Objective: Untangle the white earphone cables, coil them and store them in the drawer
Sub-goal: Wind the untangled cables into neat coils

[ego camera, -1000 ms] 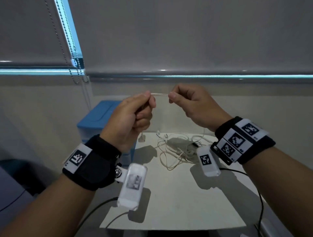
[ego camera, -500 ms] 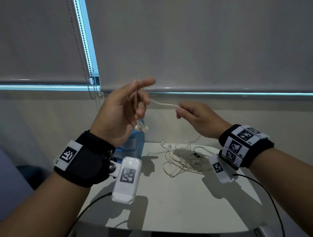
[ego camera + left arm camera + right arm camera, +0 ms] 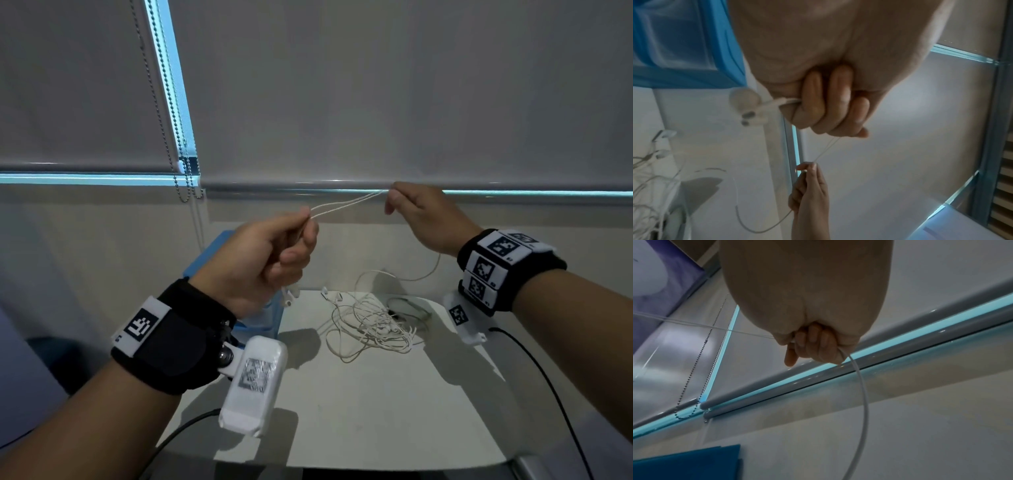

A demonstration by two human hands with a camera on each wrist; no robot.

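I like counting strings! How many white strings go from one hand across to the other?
2. The upper string and lower string run side by side from left hand to right hand. More cable lies in the tangle on the table.

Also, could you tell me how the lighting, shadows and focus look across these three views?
Head view: dim room, cyan light leaking round the roller blind, hand shadows on the white table. Left wrist view: earbuds blurred. Right wrist view: palm dark, right hand backlit.
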